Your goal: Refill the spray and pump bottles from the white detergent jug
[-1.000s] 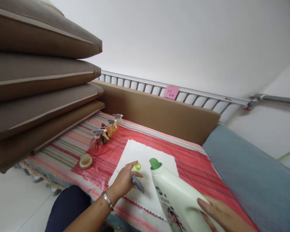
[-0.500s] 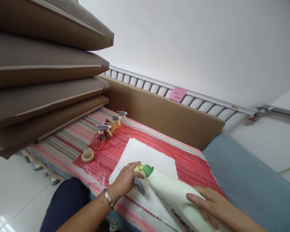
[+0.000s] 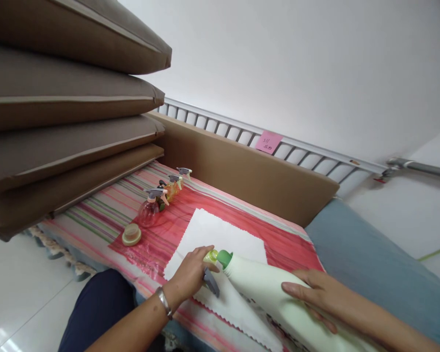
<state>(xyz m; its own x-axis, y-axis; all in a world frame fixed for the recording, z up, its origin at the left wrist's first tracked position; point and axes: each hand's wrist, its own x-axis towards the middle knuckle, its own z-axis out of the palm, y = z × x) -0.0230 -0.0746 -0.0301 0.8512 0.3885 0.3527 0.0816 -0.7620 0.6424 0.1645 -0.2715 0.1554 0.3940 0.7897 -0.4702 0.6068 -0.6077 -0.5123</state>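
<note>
- Far left, the stacked cushions (image 3: 73, 98) tower over the striped cloth (image 3: 101, 218).
- Then a pale round cap (image 3: 131, 235), and just behind it the pink trigger spray bottle (image 3: 148, 214), upright.
- Here's the left hand (image 3: 191, 273), fingers curled around a small yellow-green bottle (image 3: 211, 256) above the white scalloped sheet (image 3: 223, 227), a grey trigger head (image 3: 211, 282) tucked below those fingers.
- Right at that bottle's neck sits the green spout (image 3: 224, 258); whether they touch, I can't tell.
- The pale green jug (image 3: 256, 277) slants, long axis running from lower right up to the spout.
- And the right hand (image 3: 317, 288), nearer the jug's base, grips its body.
</note>
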